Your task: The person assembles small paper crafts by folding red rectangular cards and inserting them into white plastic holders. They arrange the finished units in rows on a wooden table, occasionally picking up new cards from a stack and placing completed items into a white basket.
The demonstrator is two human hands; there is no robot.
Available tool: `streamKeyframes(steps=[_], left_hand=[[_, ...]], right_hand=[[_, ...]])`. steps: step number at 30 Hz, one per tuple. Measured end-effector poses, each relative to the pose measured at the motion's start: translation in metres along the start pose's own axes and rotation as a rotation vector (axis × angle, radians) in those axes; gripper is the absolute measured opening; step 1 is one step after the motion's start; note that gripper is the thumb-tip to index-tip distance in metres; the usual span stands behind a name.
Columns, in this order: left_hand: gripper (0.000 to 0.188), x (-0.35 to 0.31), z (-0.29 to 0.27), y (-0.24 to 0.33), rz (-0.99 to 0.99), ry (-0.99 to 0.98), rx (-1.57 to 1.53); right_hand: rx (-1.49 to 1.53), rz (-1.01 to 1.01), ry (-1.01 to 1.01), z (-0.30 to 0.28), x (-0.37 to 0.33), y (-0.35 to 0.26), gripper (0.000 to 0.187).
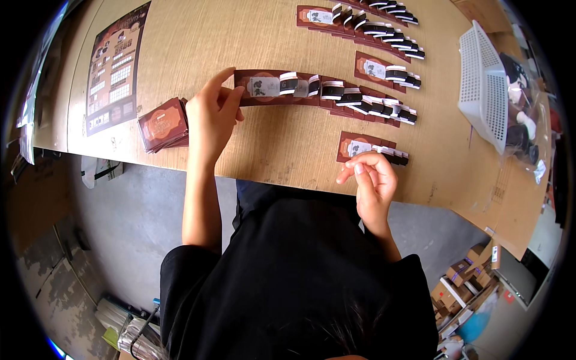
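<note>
My left hand has its thumb and index finger closed at the left end of a dark red card, the leftmost of an overlapping row. Each card in that row bears a grey printed panel, and small folded black-and-white paper bands stand up along it. My right hand is raised at the near edge of a shorter card row. Its fingers are curled, with the thumb against the index finger; anything between them is too small to make out. Beside my left wrist lies a stack of dark red cards.
More overlapping card rows with bands lie at the far right of the wooden table. A printed dark sheet lies at the left. A white perforated basket stands at the right, next to a clear plastic bag of items.
</note>
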State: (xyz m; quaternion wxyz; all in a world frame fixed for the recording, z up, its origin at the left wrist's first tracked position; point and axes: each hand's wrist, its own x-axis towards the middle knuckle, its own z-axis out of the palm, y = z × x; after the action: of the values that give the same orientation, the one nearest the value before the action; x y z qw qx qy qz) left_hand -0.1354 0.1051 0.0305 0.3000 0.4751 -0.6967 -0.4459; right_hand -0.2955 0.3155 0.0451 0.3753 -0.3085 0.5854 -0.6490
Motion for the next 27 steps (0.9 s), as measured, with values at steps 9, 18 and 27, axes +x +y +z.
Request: streamKeyframes(steps=[9,18,27], left_hand=[[0.033,0.014,0.015,-0.013,0.151,-0.08,0.281],[0.037,0.013,0.027,-0.004,0.205,-0.053,0.507],[0.067,0.012,0.028,0.009,0.32,-0.181,0.694]], right_hand=[[-0.002,0.022,0.021,-0.005,-0.004,0.0,0.004],[0.023,0.023,0.011,-0.009,-0.007,0.0,0.007],[0.045,0.032,0.032,-0.015,-0.012,0.0,0.006]])
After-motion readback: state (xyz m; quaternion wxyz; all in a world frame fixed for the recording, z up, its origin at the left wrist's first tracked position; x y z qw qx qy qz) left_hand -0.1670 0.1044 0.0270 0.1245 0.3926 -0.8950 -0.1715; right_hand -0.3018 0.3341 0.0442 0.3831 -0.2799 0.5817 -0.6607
